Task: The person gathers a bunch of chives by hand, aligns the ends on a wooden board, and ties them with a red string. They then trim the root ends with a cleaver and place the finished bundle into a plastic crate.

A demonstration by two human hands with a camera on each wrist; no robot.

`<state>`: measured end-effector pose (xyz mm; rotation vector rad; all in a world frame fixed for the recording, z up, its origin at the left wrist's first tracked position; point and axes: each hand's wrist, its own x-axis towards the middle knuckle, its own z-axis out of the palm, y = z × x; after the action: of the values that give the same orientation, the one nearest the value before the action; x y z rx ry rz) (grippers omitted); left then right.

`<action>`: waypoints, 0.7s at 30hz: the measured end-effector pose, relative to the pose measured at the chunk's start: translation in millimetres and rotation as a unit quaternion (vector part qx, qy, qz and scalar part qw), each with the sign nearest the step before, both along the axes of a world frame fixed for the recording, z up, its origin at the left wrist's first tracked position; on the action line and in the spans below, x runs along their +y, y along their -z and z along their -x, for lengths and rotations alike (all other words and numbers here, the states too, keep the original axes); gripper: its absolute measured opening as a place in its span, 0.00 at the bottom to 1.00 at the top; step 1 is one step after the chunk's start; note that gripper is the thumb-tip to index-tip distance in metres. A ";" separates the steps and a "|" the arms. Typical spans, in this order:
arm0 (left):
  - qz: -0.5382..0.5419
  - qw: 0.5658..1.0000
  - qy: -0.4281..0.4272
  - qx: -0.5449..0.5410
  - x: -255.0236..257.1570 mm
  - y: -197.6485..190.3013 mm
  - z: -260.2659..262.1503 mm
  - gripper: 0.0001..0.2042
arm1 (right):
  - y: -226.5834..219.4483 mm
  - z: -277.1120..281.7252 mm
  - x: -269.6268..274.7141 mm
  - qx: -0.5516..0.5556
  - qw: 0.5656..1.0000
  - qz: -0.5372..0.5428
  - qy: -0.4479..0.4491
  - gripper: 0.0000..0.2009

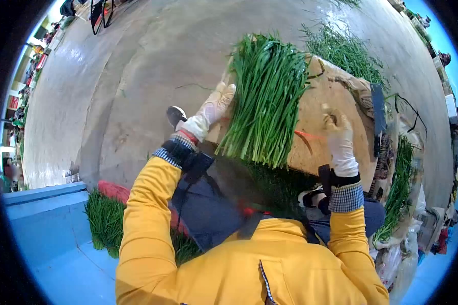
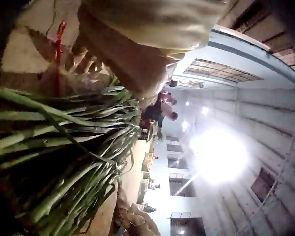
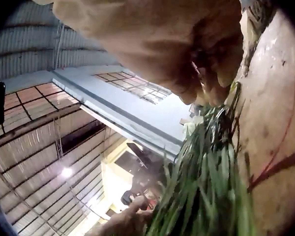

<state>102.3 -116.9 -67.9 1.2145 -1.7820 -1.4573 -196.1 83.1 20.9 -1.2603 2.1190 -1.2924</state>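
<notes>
A thick bunch of long green chives (image 1: pixel 267 96) lies across a wooden board (image 1: pixel 323 114), its pale stem ends toward the person. My left hand (image 1: pixel 220 101), in a pale glove, rests along the bunch's left edge with its fingers extended. In the left wrist view the glove (image 2: pixel 132 54) is close over the green leaves (image 2: pixel 64 142). My right hand (image 1: pixel 337 129), also gloved and a little blurred, hovers right of the bunch with loosely curled fingers and no visible object. A red string (image 1: pixel 309 135) lies on the board between the bunch and this hand.
Loose greens (image 1: pixel 343 53) lie on the floor behind the board. More chives (image 1: pixel 402 185) sit at the right, and another pile (image 1: pixel 104 221) is at the lower left near a blue ledge (image 1: pixel 48 208). A dark strip (image 1: pixel 377 119) stands at the board's right edge.
</notes>
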 end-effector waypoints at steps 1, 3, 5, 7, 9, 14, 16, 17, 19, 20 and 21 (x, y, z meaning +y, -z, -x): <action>-0.002 1.000 0.002 0.000 6.3 -18.9 -3.3 0.40 | -8.2 5.0 3.8 -0.045 0.999 0.013 0.012 0.07; 0.076 0.989 0.051 -0.118 19.5 -60.9 -10.9 0.52 | -23.5 4.3 15.2 -0.093 0.995 0.023 0.025 0.07; 0.088 0.985 0.075 -0.131 33.5 -84.1 -5.0 0.59 | -35.8 -1.1 31.9 -0.077 0.980 -0.182 0.004 0.08; 0.179 0.975 0.106 -0.076 43.6 -62.8 5.3 0.59 | -17.6 -12.2 36.3 -0.176 0.963 -0.201 -0.035 0.11; 0.346 0.903 0.058 -0.249 62.7 -40.3 26.1 0.60 | -10.0 -45.6 24.7 -0.149 0.960 -0.211 -0.104 0.14; 0.006 0.969 -0.083 0.233 88.1 -10.6 67.4 0.34 | 50.6 -71.7 6.3 0.045 0.979 -0.180 -0.082 0.19; 0.028 0.970 -0.102 0.217 82.7 -7.7 62.9 0.34 | 46.3 -72.5 2.2 0.061 0.981 -0.171 -0.073 0.18; 0.047 0.971 -0.118 0.202 80.9 -5.7 60.0 0.33 | 43.6 -70.6 3.0 0.125 0.966 -0.210 -0.084 0.18; 0.115 0.987 -0.076 0.077 77.5 -23.9 48.5 0.35 | 21.3 -71.1 2.9 0.186 0.946 -0.250 -0.091 0.17; 0.093 0.995 -0.037 -0.015 73.8 -36.2 45.4 0.37 | 9.5 -71.7 3.5 0.220 0.928 -0.275 -0.122 0.18; 0.071 0.992 0.001 -0.107 67.7 -42.9 40.8 0.39 | -4.9 -72.3 3.1 0.254 0.908 -0.297 -0.153 0.18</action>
<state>61.5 -49.1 -25.0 1.3362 -1.9905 -1.2155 -123.8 86.2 25.8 -1.6507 2.2472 -0.1472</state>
